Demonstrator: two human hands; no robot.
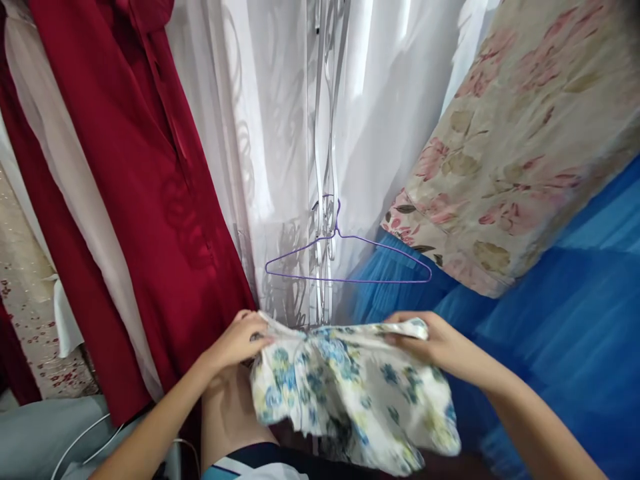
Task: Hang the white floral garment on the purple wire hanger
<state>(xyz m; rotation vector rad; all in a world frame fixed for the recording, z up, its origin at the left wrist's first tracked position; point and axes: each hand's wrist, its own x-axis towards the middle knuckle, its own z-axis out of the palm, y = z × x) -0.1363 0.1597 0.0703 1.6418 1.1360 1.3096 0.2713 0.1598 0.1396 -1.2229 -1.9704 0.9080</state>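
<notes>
A white garment with blue and yellow flowers (345,380) is stretched between my two hands, low in the head view. It looks like a pair of shorts or a short skirt; motion blurs its lower edge. My left hand (245,339) pinches its top edge at the left corner. At the right end, my right hand (417,337) grips the same top edge, with the thumb in front and the fingers partly behind the cloth. Just above the garment, a thin purple wire hanger (349,257) hangs bare from a white metal rack (320,133).
Long red dresses (145,200) hang on the left. On the right hang a pink-flowered cream garment (515,167) and blue tulle (575,320). White curtains (385,100) cover the back. A white cable (83,440) loops over grey fabric (35,433) at lower left.
</notes>
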